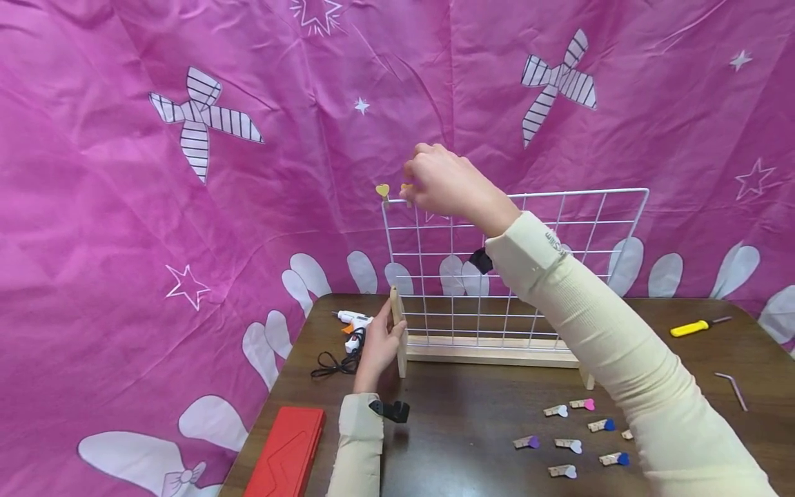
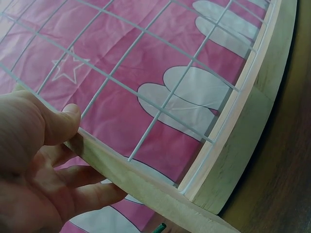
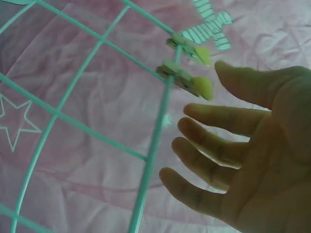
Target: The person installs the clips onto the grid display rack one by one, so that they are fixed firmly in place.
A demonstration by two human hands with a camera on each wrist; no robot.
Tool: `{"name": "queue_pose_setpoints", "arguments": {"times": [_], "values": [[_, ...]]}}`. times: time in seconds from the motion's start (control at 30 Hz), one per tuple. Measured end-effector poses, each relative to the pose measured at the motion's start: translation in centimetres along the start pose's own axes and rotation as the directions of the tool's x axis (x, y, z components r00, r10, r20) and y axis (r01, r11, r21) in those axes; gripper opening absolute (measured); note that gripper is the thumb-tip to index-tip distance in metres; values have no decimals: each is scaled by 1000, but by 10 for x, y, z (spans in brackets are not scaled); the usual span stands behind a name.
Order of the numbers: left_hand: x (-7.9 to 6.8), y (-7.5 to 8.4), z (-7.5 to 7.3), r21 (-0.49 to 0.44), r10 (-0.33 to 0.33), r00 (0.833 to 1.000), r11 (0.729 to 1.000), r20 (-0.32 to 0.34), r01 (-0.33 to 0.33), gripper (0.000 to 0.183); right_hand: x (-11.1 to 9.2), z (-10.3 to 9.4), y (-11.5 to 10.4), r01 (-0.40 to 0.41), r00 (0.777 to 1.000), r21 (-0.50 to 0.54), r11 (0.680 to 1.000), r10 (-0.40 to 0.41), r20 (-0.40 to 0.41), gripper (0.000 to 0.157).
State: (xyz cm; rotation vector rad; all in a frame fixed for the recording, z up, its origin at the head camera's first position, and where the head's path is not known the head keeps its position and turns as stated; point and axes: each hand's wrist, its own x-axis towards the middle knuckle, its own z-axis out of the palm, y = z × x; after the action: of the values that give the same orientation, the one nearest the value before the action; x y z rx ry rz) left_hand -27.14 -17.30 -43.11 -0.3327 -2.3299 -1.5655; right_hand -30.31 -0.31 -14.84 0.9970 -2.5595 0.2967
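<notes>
A white wire grid panel [image 1: 586, 192] stands upright in a wooden base [image 1: 491, 354]. My left hand [image 1: 377, 345] grips the wooden side post [image 1: 402, 355] at the panel's left end; in the left wrist view its thumb [image 2: 71, 116] lies on one side and the fingers on the other. Two small clothespins with yellow hearts sit on the top wire near its left corner: an outer clothespin [image 1: 382, 190] and an inner clothespin [image 3: 201, 87]. Beside the inner one is my right hand [image 1: 447, 179], its fingers spread and apart from the clip in the right wrist view.
Several heart-topped clothespins, among them a purple one [image 1: 526, 442], lie on the table [image 1: 472, 414]. A glue gun [image 1: 355, 319] with a black cord lies at the left, near a red box [image 1: 282, 449]. On the right are a yellow screwdriver [image 1: 689, 328] and a bent rod [image 1: 733, 391].
</notes>
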Motion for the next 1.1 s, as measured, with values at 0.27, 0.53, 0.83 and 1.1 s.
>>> {"name": "queue_pose_setpoints", "arguments": {"times": [0.27,0.53,0.83,1.1], "values": [[8,-28,5,-7,-32,999,999,-25,32,60,-36,-16,12,4,998,90,996,2,-66,24],[9,-28,5,8,-24,999,1000,-31,24,60,-86,-19,29,64,981,155,986,-33,-191,15],[9,-27,5,5,-50,998,999,-39,50,59,-138,-1,49,79,969,175,981,-35,-243,8],[10,-28,5,-10,-42,999,999,-33,41,58,-185,37,74,52,981,150,987,-23,-191,6]]}}
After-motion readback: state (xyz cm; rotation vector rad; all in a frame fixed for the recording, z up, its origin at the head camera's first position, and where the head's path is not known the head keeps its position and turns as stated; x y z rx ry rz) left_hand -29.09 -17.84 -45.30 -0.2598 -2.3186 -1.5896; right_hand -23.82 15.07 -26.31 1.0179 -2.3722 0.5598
